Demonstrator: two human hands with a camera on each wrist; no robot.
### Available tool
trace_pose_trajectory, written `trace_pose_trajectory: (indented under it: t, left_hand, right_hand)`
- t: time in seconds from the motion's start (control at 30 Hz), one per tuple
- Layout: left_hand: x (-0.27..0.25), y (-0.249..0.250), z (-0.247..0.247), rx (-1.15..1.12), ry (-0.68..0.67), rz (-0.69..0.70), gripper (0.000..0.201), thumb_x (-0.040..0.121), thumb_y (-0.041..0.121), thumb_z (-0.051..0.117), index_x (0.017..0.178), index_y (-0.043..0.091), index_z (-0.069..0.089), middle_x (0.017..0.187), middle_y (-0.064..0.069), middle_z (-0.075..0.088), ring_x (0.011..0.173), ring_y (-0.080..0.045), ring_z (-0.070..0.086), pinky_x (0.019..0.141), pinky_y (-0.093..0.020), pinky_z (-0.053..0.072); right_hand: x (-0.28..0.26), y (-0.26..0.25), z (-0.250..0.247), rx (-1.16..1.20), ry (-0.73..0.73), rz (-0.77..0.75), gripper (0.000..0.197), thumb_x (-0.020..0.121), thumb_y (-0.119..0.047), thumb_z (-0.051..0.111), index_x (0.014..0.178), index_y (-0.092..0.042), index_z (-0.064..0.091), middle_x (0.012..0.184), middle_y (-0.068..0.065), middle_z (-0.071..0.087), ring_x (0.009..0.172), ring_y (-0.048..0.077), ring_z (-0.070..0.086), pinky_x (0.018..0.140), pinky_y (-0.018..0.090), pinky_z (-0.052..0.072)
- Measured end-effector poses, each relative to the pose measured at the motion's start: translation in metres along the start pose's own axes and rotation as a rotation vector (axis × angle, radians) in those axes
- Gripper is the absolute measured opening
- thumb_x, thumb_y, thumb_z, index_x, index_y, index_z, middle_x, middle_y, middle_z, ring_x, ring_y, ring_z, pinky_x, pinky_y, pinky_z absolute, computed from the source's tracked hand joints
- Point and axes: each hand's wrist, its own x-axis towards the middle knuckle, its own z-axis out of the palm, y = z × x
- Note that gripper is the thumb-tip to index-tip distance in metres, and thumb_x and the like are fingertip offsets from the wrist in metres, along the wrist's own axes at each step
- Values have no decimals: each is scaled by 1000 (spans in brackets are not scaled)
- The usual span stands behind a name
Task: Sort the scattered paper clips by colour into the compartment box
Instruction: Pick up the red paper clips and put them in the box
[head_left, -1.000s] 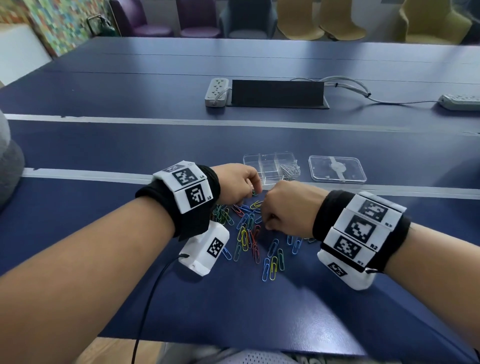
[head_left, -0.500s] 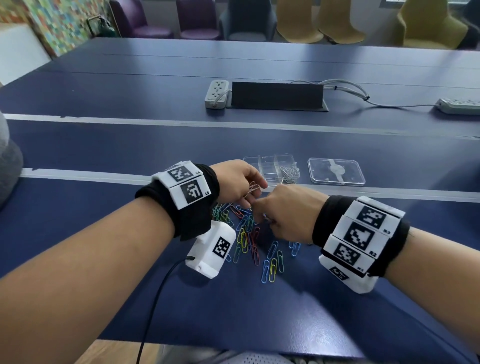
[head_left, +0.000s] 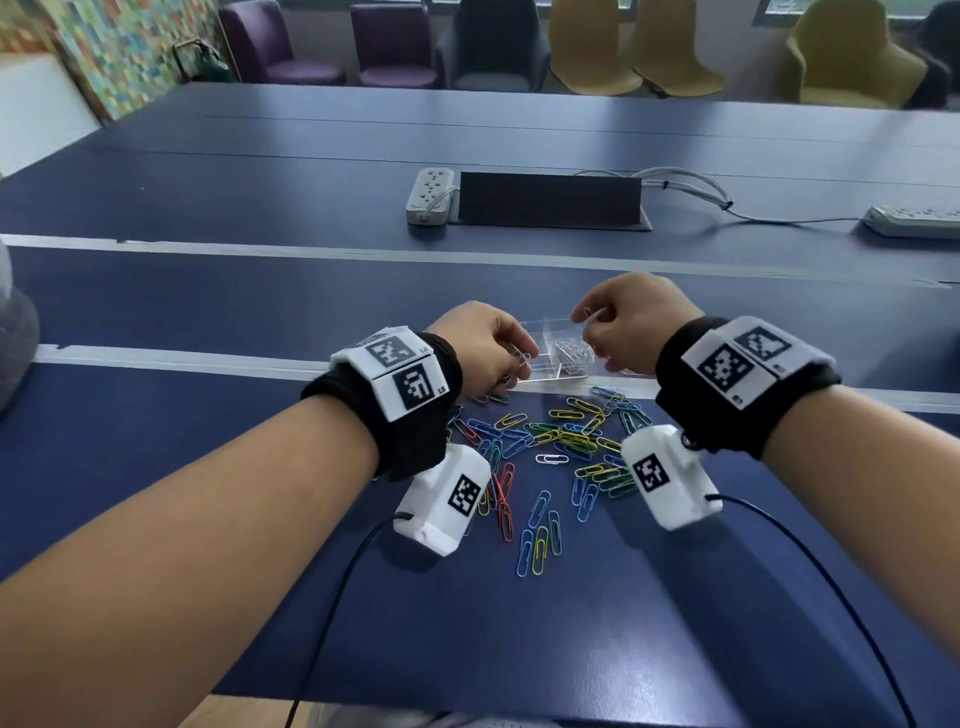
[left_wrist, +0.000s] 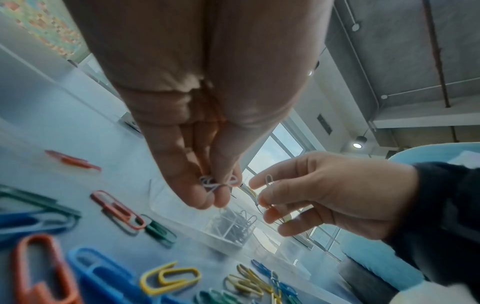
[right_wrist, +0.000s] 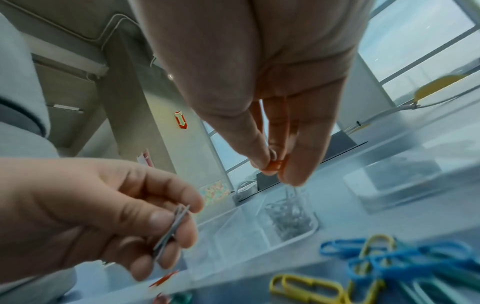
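While the left hand (head_left: 485, 348) sits at centre-left of the head view, its thumb and fingertips pinch a few silver clips (left_wrist: 217, 183) just beside the near left edge of the clear compartment box (head_left: 540, 376). Left of that hand the blue table (head_left: 208, 312) runs bare to a grey shape at the frame's left edge, and a pale seam (head_left: 156, 356) crosses under the box. Lower centre, the coloured paper clips (head_left: 550, 447) lie scattered between the two wrist cameras, one white clip (head_left: 551, 459) alone in the middle. The box's right near compartment holds a heap of silver clips (head_left: 574, 356). Above it the right hand (head_left: 631, 325) hovers, fingers curled on a silver clip, with something orange at its fingertips in the right wrist view. At upper centre stand a power strip (head_left: 430, 195) and a black cable panel (head_left: 550, 200), well apart. Half a second earlier the right hand was low over the pile; it now covers the loose lid and has bared more clips.
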Motion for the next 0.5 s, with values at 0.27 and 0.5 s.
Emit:
trace_pose_trajectory:
  t: [0.27,0.5]
  left_hand:
    - [16,18,8,28,137,14,31,82,-9,56,66,17,60,64,-9,59,72,-30,66,76,-39,59]
    - [26,19,10,23,173,0,21,80,-2,65,66,14,61,65,-10,62,56,-23,59,74,-40,59]
  right_hand:
    - [23,-12,7,-55,8,58,24,77,-8,60,94,-19,74,92,4,73,87,23,68,83,32,57]
    - [25,-11,10,-94,-31,77,17,80,-15,62,88,-11,77,85,11,74,83,27,71,80,37,59]
